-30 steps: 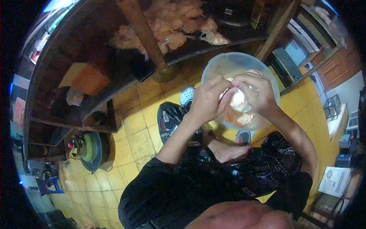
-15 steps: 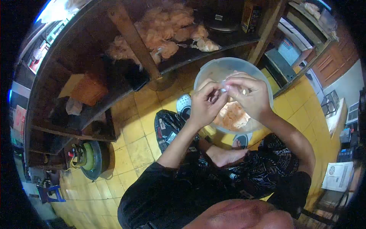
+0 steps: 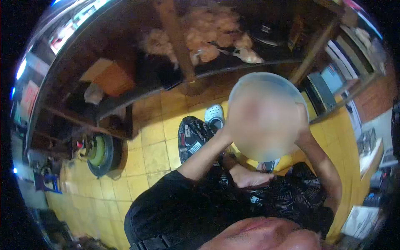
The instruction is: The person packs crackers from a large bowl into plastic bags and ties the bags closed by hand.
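A translucent plastic tub (image 3: 236,88) stands in front of me by my feet. A round blurred patch covers its inside and most of both hands. My left hand (image 3: 234,123) is at the left side of the tub's opening and my right hand (image 3: 299,123) at the right side. Their fingers are smeared over, so I cannot make out whether they are open or closed, or what they hold. The tub's contents are hidden too. Beyond it, many small plastic bags with orange-pink filling (image 3: 216,35) lie heaped on a dark wooden shelf.
A cardboard box (image 3: 114,77) and a crumpled whitish bag (image 3: 94,94) sit on the left shelf. A green gas cylinder (image 3: 98,151) stands in a dark basin on the yellow tiled floor (image 3: 156,156). Wooden shelving (image 3: 318,52) rises at the right.
The view has shifted, so the tub and shelves appear further right and slightly lower. Earlier both hands were pinched together over orange-pink contents; now a blur covers them.
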The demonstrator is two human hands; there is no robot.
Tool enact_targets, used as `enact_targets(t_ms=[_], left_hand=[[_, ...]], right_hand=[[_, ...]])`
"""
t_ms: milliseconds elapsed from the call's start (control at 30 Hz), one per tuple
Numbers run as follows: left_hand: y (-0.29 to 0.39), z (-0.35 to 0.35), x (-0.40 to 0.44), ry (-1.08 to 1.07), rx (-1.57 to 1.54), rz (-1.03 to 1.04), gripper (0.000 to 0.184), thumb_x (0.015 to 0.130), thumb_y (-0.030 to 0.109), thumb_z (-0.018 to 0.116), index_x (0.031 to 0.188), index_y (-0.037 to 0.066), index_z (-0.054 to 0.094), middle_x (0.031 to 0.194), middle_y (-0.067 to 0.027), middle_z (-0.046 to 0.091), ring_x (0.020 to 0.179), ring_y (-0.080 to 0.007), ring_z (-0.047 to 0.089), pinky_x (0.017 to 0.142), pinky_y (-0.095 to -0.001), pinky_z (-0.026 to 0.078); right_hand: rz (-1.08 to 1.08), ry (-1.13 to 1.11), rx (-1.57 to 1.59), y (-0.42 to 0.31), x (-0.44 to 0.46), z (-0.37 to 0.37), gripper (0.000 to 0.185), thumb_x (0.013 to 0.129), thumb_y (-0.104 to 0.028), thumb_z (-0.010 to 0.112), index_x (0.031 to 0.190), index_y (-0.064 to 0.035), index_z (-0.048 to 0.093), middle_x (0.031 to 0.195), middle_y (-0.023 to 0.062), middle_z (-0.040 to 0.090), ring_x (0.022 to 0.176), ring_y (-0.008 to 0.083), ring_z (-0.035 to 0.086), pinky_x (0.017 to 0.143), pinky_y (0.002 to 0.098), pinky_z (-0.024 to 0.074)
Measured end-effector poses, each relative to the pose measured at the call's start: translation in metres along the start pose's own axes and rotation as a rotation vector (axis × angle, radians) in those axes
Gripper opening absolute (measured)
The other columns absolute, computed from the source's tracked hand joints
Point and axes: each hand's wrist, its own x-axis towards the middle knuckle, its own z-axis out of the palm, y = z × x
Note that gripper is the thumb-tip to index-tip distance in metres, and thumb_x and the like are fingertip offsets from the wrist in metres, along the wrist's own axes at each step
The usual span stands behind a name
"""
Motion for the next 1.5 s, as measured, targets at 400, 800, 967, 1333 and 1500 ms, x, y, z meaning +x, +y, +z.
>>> enact_targets(t_ms=[400, 800, 967, 1333, 1500], left_hand=[[-0.001, 0.003, -0.004, 0.002, 0.108, 0.244, 0.018, 0.076, 0.004, 0.067, 0.093, 0.001, 0.065, 0.078, -0.0107, 0.059, 0.065, -0.0221, 0.058, 0.057, -0.0327, 0.046], [-0.018, 0.001, -0.028, 0.137, -0.114, -0.08, 0.017, 0.082, 0.008, 0.07, 0.096, -0.001, 0.066, 0.097, -0.0142, 0.064, 0.086, -0.0243, 0.065, 0.073, -0.034, 0.052], [-0.012, -0.009, -0.027, -0.001, 0.183, -0.135, 0.018, 0.081, 0.01, 0.069, 0.093, -0.001, 0.062, 0.094, -0.0158, 0.063, 0.086, -0.0317, 0.061, 0.076, -0.038, 0.051], [-0.014, -0.012, -0.016, -0.078, 0.423, 0.188, 0.028, 0.073, 0.026, 0.075, 0.09, 0.006, 0.063, 0.087, -0.0069, 0.064, 0.082, -0.0249, 0.059, 0.075, -0.037, 0.041], [-0.007, 0.0, -0.006, -0.117, 0.328, 0.158, 0.024, 0.068, 0.026, 0.076, 0.08, 0.01, 0.064, 0.072, -0.0039, 0.062, 0.064, -0.0215, 0.058, 0.068, -0.034, 0.039]], right_hand=[[0.227, 0.016, 0.02, 0.004, -0.001, 0.004, 0.009, 0.075, -0.003, 0.067, 0.083, 0.0021, 0.067, 0.081, 0.0092, 0.07, 0.077, 0.0146, 0.067, 0.083, 0.0321, 0.0525], [-0.259, 0.058, -0.384, 0.001, 0.016, 0.03, 0.011, 0.079, -0.002, 0.064, 0.09, -0.0007, 0.067, 0.088, 0.0144, 0.07, 0.078, 0.0303, 0.069, 0.101, 0.0486, 0.0454], [-0.219, -0.013, -0.514, 0.0, 0.018, 0.041, 0.015, 0.081, -0.001, 0.06, 0.096, -0.0011, 0.065, 0.09, 0.0152, 0.07, 0.083, 0.0328, 0.068, 0.097, 0.0469, 0.0457], [-0.017, -0.038, -0.21, 0.018, 0.011, 0.029, 0.008, 0.078, -0.002, 0.057, 0.086, 0.0019, 0.056, 0.094, 0.018, 0.061, 0.092, 0.0351, 0.062, 0.083, 0.0385, 0.048], [-0.066, -0.107, -0.08, 0.025, 0.002, 0.01, 0.011, 0.075, -0.008, 0.06, 0.08, 0.0013, 0.056, 0.092, 0.0155, 0.06, 0.09, 0.0306, 0.061, 0.082, 0.0371, 0.0478]])
